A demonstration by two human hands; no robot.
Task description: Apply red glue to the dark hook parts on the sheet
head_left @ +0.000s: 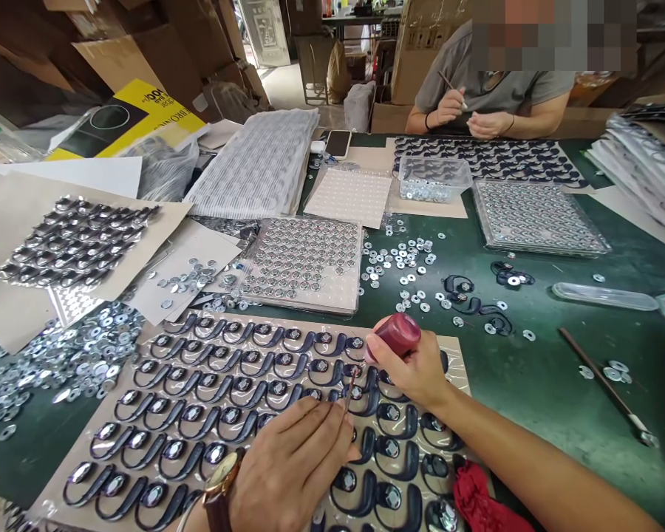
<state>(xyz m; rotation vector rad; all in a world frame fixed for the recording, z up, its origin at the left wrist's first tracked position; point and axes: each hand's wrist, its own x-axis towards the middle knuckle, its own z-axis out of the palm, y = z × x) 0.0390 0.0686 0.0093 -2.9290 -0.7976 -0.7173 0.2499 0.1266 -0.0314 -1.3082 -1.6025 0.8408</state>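
Observation:
My right hand (421, 373) is wrapped round a small dark red bottle (400, 336), tilted with its narrow end towards the lower left. Its tip is hidden behind my fingers and thumb. My left hand (304, 458), with a watch (222, 476) on the wrist, lies low over the sheet, palm down. A thin pointed stick (351, 388) sticks out from its fingertips. Beneath both hands, a brown sheet (108, 395) under clear film carries rows of dark, hook-shaped pieces (174, 457), many with a shiny round disc at the head.
Loose metal washers (97, 355) lie heaped at left, with more behind the sheet. A stacked tray of round parts (304, 258) stands beyond. A red cloth (479, 495) and a brown stick (604, 384) lie at right. Across the table a person's hands (471, 114) work over another sheet.

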